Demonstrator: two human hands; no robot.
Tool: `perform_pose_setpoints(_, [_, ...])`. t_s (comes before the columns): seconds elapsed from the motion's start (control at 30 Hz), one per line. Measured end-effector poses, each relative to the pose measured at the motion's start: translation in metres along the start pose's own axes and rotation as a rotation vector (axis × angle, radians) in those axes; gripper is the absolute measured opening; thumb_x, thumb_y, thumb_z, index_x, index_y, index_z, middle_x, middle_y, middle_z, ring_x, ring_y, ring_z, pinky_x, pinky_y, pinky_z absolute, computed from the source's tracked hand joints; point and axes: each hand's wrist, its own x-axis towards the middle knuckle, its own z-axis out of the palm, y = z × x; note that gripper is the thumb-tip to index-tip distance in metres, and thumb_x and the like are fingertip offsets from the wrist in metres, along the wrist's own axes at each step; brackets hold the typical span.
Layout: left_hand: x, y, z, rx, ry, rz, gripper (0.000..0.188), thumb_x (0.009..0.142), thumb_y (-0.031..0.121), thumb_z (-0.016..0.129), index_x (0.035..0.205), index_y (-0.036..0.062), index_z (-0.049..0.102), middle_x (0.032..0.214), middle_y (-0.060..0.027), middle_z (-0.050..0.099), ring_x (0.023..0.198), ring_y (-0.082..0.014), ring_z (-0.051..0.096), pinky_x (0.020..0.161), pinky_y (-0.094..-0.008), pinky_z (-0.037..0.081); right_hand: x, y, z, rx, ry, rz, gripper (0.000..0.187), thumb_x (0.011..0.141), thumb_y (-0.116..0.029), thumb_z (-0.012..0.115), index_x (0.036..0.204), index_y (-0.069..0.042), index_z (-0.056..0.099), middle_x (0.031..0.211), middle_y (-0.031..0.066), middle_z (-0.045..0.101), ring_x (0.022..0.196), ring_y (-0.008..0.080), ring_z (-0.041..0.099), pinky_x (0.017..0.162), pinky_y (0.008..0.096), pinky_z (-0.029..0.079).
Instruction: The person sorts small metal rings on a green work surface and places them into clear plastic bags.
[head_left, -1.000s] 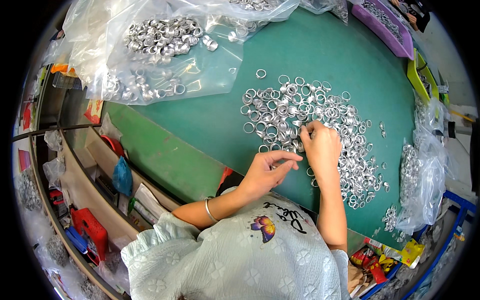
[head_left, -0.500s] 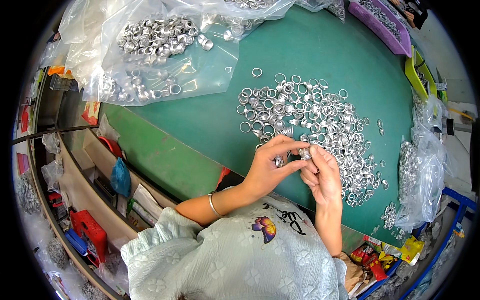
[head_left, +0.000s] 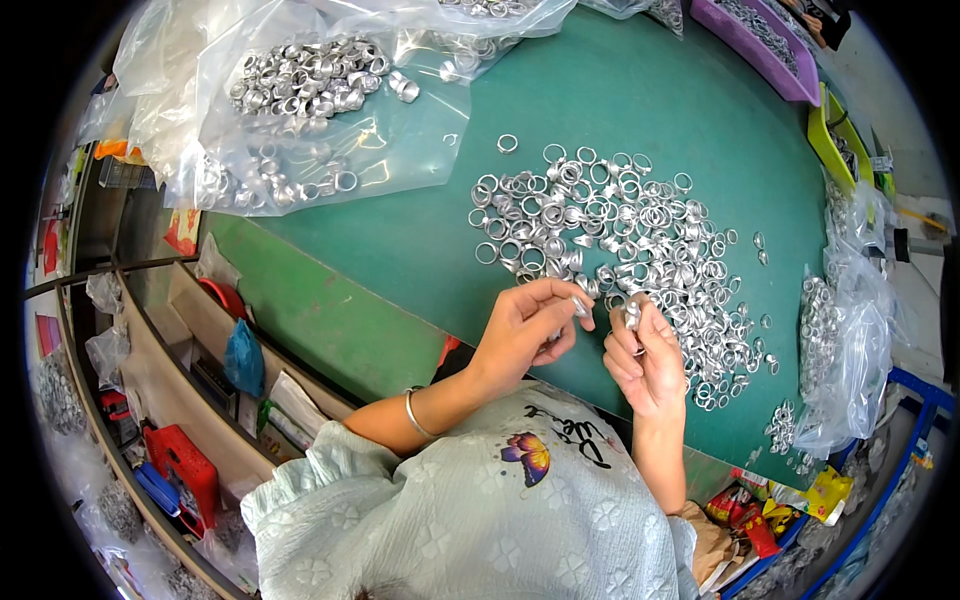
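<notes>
Many silver-coloured metal rings (head_left: 560,215) lie loosely spread over a green tabletop (head_left: 390,250), just beyond my hands. My left hand (head_left: 525,330) is closed, with a silver ring (head_left: 580,307) pinched between thumb and forefinger. Close by on the right, my right hand (head_left: 648,365) grips silver rings (head_left: 632,316) at its fingertips; its other fingers curl toward the palm. Exactly how many it holds is unclear. A gap separates the two hands, both just above the near edge of the ring pile.
A clear plastic bag (head_left: 400,150) with more rings covers the far left. Purple (head_left: 790,85) and lime-green baskets (head_left: 820,140) stand far right. Another bag of rings (head_left: 818,330) lies along the right edge. Wooden shelving (head_left: 190,345) runs at the left; snack packets (head_left: 745,515) sit at lower right.
My hands have come apart: the left has drawn back leftward with a ring at its fingertips, while the right stays nearly in place with rings in its grip.
</notes>
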Motion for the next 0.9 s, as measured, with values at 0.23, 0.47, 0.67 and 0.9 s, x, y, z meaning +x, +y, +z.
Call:
perform_pose_setpoints(0.23, [-0.006,0.003,0.020,0.486,0.006,0.270,0.028,0.078,-0.004,0.057,0.106,-0.0029,0.055,0.087,-0.0041,0.059,0.072,-0.0068,0.055,0.061,-0.0176,0.042,-0.002,0.011,0.004,-0.277,-0.067,-0.198,0.019,0.094,-0.026,0.045,0.092,-0.007,0.046,0.065,0.0010,0.042,0.043,0.0037,0.029,0.038,0.0173,0.022])
perform_pose_setpoints(0.47, [-0.007,0.018,0.003,-0.106,-0.174,-0.182,0.018,0.083,0.009,0.051,0.098,-0.0005,0.056,0.084,-0.0116,0.060,0.061,-0.0119,0.054,0.044,-0.0183,0.036,0.007,-0.001,-0.017,-1.520,0.577,-0.905,0.009,0.088,-0.012,0.055,0.086,-0.003,0.054,0.062,0.0066,0.056,0.049,0.0100,0.048,0.045,0.0249,0.035])
perform_pose_setpoints(0.67, [-0.011,0.002,-0.018,-0.127,-0.110,-0.216,0.018,0.086,0.015,0.051,0.091,-0.0013,0.056,0.078,-0.0161,0.060,0.052,-0.0110,0.050,0.036,-0.0192,0.029,0.004,-0.004,0.006,-1.736,0.702,-0.702,0.010,0.082,-0.014,0.063,0.086,-0.007,0.058,0.054,0.0064,0.054,0.039,0.0203,0.049,0.042,0.0310,0.037])
perform_pose_setpoints(0.9, [-0.013,-0.012,-0.005,0.127,0.076,-0.093,0.023,0.090,0.019,0.053,0.101,0.0008,0.061,0.081,-0.0044,0.059,0.056,-0.0061,0.047,0.040,-0.0176,0.030,0.027,0.019,0.007,-1.824,0.510,-0.633,0.013,0.084,-0.019,0.059,0.081,-0.006,0.056,0.065,0.0133,0.061,0.051,0.0276,0.059,0.046,0.0361,0.043])
